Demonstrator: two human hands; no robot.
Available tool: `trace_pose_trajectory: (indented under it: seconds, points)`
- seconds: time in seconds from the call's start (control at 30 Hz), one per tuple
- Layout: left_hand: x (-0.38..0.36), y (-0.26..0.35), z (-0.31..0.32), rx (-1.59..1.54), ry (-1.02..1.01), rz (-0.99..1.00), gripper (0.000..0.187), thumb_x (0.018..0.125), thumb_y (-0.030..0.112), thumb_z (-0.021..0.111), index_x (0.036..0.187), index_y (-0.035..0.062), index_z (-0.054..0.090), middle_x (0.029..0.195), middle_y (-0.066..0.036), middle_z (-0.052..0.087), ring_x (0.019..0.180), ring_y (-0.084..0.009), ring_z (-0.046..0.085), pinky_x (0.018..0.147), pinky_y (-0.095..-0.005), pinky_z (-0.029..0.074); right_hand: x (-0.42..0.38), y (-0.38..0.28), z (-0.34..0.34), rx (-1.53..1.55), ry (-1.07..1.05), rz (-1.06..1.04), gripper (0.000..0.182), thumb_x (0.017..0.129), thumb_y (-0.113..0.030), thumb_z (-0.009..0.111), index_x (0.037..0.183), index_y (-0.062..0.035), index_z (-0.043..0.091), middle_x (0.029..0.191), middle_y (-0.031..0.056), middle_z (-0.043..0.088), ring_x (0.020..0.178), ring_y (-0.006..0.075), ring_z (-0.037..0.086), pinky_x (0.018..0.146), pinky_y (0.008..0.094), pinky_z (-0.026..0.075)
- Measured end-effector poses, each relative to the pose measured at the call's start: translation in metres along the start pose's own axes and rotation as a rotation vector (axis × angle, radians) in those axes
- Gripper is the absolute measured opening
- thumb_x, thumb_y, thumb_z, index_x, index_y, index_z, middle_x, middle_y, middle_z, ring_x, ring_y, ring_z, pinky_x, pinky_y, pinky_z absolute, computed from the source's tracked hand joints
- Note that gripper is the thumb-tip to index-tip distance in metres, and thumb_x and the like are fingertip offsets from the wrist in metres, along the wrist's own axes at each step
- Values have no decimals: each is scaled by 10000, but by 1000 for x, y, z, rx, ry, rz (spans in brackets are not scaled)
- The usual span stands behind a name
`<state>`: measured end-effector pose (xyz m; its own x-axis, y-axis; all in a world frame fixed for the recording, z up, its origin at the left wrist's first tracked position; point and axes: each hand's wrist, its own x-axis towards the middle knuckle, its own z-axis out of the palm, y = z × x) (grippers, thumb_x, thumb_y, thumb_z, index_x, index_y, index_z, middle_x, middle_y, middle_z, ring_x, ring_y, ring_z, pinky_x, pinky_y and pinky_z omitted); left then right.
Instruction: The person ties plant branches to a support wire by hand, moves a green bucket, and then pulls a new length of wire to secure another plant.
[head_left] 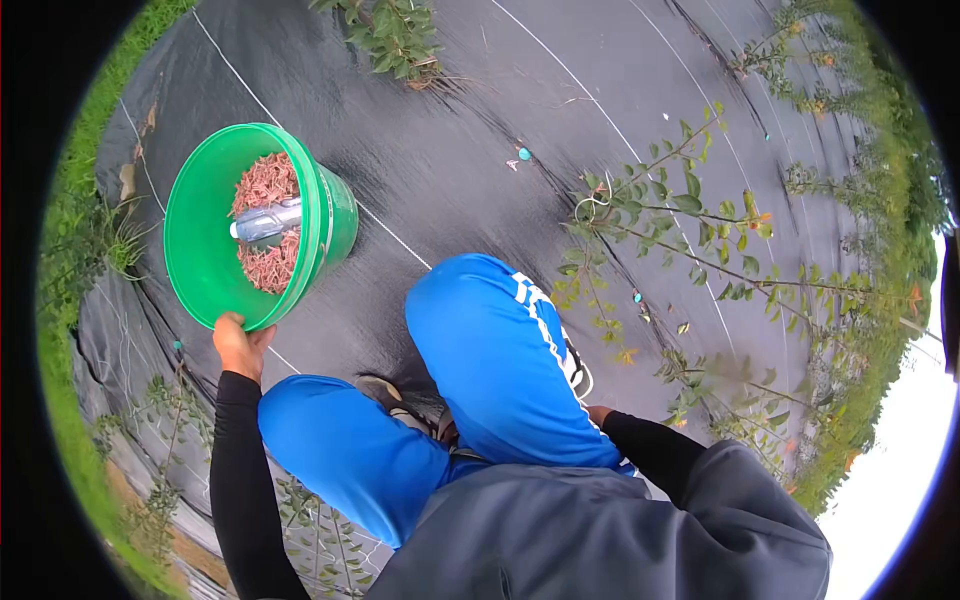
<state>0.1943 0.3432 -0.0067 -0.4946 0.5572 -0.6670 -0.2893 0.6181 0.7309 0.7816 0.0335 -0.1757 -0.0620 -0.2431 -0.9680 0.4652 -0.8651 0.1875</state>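
Note:
A green bucket (341,212) stands tilted at the left, with its open top towards me. Inside it lie many small reddish-pink pieces (268,183) and a clear plastic bottle (268,220). My left hand (241,346) grips the near rim of the bucket, its fingers bent over the edge. On the right, my right hand (599,414) is beside my blue-trousered knee (500,350), mostly hidden behind the leg, and its fingers cannot be made out.
Black ground cover (450,170) with white lines spreads under me. A leafy young plant (690,205) leans in from the right, and another (395,40) grows at the top. Grass (75,200) borders the far left. My shoes are below my knees.

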Motion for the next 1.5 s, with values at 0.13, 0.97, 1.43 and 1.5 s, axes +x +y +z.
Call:
trace_pose_trajectory:
  seconds: [0.13,0.97,1.43,1.5]
  points:
    - [11,-8,-9,10,10,29,374,802,205,402,1122,43,508,1077,-132,574,956,-325,569,894,-499,427,-10,-8,8,-60,106,-41,422,889,-328,473,1174,-21,524,1066,134,616,873,254,608,725,384,493]
    - [-26,-10,-30,875,-136,603,291,866,312,557,923,37,630,766,-85,625,628,-145,573,554,-313,436,-156,-13,-99,226,383,-850,283,885,-106,453,1139,-54,565,1009,90,642,817,182,632,719,307,509]
    - [9,6,29,775,135,1014,272,884,102,457,1112,3,568,985,-81,606,852,-139,569,764,-280,456,-2,-157,-236,1289,143,-950,349,955,-245,399,1216,-39,503,1164,105,593,912,204,597,758,336,481]
    - [10,13,25,667,138,872,282,890,115,459,1129,2,556,961,-84,601,830,-133,562,735,-271,460,11,-184,-263,1270,54,-1009,351,968,-305,390,1212,-67,477,1101,77,616,888,190,606,680,325,514]
